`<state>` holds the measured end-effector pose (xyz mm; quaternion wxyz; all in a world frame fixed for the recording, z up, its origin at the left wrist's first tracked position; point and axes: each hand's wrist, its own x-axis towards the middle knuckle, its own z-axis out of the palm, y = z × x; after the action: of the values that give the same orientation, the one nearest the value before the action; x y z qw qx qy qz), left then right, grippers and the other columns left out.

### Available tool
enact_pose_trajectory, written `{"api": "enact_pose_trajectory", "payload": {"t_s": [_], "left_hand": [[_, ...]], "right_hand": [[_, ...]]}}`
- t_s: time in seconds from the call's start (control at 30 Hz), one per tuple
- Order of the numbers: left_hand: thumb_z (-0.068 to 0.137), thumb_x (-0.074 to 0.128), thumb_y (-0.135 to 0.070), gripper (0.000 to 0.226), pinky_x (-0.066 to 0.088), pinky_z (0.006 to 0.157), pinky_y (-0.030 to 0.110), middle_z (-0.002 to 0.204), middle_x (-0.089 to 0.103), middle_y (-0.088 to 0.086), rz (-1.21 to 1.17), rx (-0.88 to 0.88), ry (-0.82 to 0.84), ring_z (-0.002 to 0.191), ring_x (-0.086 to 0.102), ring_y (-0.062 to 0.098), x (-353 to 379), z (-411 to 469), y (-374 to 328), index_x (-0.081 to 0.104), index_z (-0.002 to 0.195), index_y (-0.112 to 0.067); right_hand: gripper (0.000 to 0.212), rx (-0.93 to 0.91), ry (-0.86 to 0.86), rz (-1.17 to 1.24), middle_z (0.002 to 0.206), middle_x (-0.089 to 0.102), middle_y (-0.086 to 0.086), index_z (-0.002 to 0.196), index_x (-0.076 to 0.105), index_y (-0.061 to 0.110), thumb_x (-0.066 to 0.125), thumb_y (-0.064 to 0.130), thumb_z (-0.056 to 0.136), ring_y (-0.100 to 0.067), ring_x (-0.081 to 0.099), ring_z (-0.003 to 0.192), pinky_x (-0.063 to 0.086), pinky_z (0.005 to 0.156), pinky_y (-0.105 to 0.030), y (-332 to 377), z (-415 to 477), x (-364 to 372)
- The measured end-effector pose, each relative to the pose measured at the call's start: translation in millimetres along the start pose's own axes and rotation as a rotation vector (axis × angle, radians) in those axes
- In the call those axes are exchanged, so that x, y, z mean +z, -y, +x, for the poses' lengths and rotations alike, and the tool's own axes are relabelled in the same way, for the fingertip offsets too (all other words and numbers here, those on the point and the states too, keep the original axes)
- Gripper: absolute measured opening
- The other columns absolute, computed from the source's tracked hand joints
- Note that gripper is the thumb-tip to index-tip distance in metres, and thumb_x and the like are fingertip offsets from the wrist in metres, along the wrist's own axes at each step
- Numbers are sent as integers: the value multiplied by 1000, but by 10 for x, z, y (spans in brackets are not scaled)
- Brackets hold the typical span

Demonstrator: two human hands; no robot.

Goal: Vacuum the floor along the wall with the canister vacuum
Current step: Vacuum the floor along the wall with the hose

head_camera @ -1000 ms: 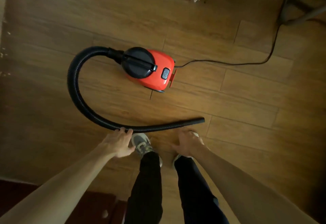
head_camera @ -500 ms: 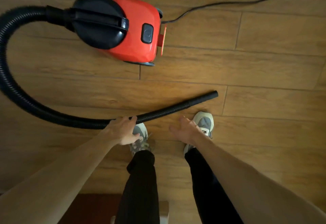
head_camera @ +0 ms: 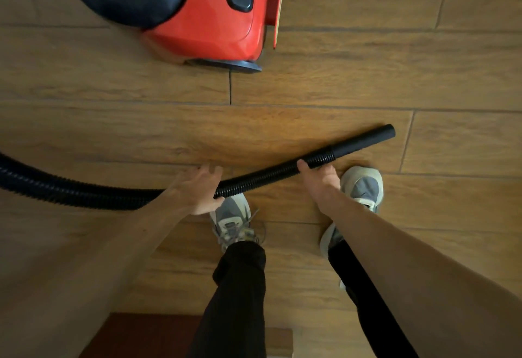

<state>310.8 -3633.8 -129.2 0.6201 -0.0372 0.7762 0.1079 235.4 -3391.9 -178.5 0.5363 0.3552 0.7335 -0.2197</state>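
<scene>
Arms (head_camera: 118, 244): ours are bare from the fingers (head_camera: 210, 170) of our left hand (head_camera: 197, 188) and right hand (head_camera: 317, 178) back past the elbows.
Trousers (head_camera: 240, 287): we wear black ones, narrow at the ankle, well behind our fingers.
Left sneaker (head_camera: 231, 219): grey with off-white panels and loose pale laces, just behind our left fingers.
Right sneaker (head_camera: 363, 188): the same colours, just beside our right fingers.

Brown wood-grain plank floor (head_camera: 367, 75) is filling the whole view.
Warm light is pooling on the middle planks while the corners are fading into shadow, and thin dark seams are running between the boards. A dark red-brown slab (head_camera: 141, 335) is showing at the bottom edge, a paler tan wooden block (head_camera: 278, 339) lying just beside it.
</scene>
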Motion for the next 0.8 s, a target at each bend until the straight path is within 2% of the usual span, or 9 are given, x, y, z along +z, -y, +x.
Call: {"api": "enact_pose_trajectory", "payload": {"t_s": [0.07,0.17,0.27,0.37,0.43,0.53,0.6,0.7,0.8], "left_hand": [[97,54,-40,51,54,87,44,121,56,10,15,25,-9,106,58,28,62,60,52,38,138,-13],[98,56,-37,53,55,84,43,114,62,7,19,55,-53,101,61,26,130,94,82,38,142,-14],[98,57,-34,55,54,83,41,116,63,9,-8,48,-55,102,62,27,159,22,80,36,145,-16],[99,57,-30,58,52,92,43,134,56,10,-58,52,-27,116,57,29,124,-178,3,31,150,-19],[99,58,-27,58,51,95,41,139,54,8,-97,57,-28,120,56,27,58,-388,-94,32,150,-19],[97,60,-25,56,56,84,38,120,61,4,-98,73,-77,99,62,20,-75,-724,-249,34,146,-17],[96,61,-22,51,57,80,37,110,61,1,-91,71,-105,91,61,17,-203,-946,-345,37,141,-16],[97,58,-18,49,55,81,34,113,60,3,-91,58,-160,94,60,19,-424,-1285,-481,37,142,-15],[97,57,-12,52,48,85,30,122,56,7,-186,44,-254,106,54,21,-579,-1582,-582,36,144,-14]], "right_hand": [[63,102,-53,301,122,62,-14,128,49,10,66,53,84,-32,65,104,54,94,-45,53,148,125],[54,186,-103,517,112,64,-13,122,49,10,71,44,84,-30,70,90,59,82,-47,94,320,272],[50,188,-148,607,113,64,-12,118,49,12,71,39,83,-31,68,94,58,84,-47,77,319,337],[53,182,-185,650,112,62,-12,121,45,11,70,38,83,-32,64,99,57,87,-48,45,50,225],[50,147,-212,678,107,60,-10,120,42,13,69,35,83,-30,62,98,56,89,-48,61,-243,61],[40,-17,-256,641,93,58,-3,112,42,16,67,31,85,-28,62,95,54,88,-45,117,-754,-268],[32,-194,-269,576,87,58,0,107,43,19,65,28,86,-27,63,92,52,81,-41,196,-1116,-509],[28,-465,-258,473,88,63,-1,102,42,22,65,27,87,-20,63,85,49,77,-38,399,-1604,-830],[30,-677,-233,378,90,67,1,103,42,25,66,28,86,-17,64,85,52,81,-42,673,-2015,-1074]]}}
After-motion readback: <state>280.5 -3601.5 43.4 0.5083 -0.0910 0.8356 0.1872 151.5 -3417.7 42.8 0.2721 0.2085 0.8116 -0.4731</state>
